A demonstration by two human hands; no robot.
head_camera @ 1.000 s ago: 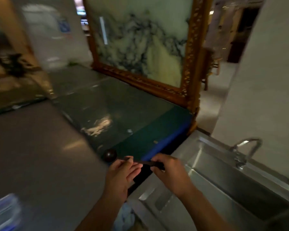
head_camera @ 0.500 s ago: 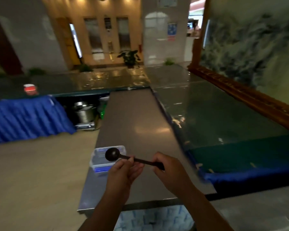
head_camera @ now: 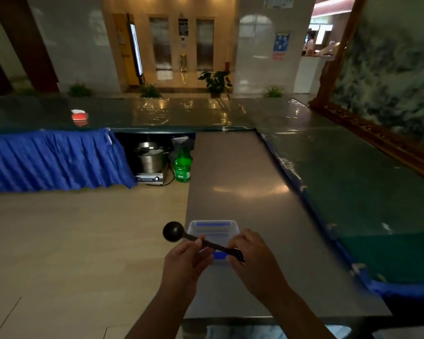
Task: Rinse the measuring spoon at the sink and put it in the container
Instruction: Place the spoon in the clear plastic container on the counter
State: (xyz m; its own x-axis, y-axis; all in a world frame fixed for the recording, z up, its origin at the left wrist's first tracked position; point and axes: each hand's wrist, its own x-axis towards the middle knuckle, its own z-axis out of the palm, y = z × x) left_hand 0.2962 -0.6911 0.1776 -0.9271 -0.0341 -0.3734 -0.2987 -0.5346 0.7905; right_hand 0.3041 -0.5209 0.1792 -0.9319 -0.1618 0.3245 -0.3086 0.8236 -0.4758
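Note:
I hold a dark measuring spoon (head_camera: 175,232) level in both hands, its round bowl pointing left. My left hand (head_camera: 184,263) pinches the middle of the handle. My right hand (head_camera: 253,259) grips the handle's far end. Just behind and under the spoon sits a clear plastic container (head_camera: 213,230) with blue clips, on the near left part of a steel counter (head_camera: 240,192). My hands hide the container's near side. The sink is out of view.
A green glass-topped table (head_camera: 353,182) with blue skirt runs along the counter's right. A framed marble panel (head_camera: 389,77) stands on it. Left of the counter is open tiled floor (head_camera: 71,241), with a steel pot (head_camera: 151,157) on a cooker and a green bottle (head_camera: 182,166) beyond.
My view has swung left, away from the sink, onto the steel counter. The container came into view and the spoon, still held in both hands, now hovers over its near edge.

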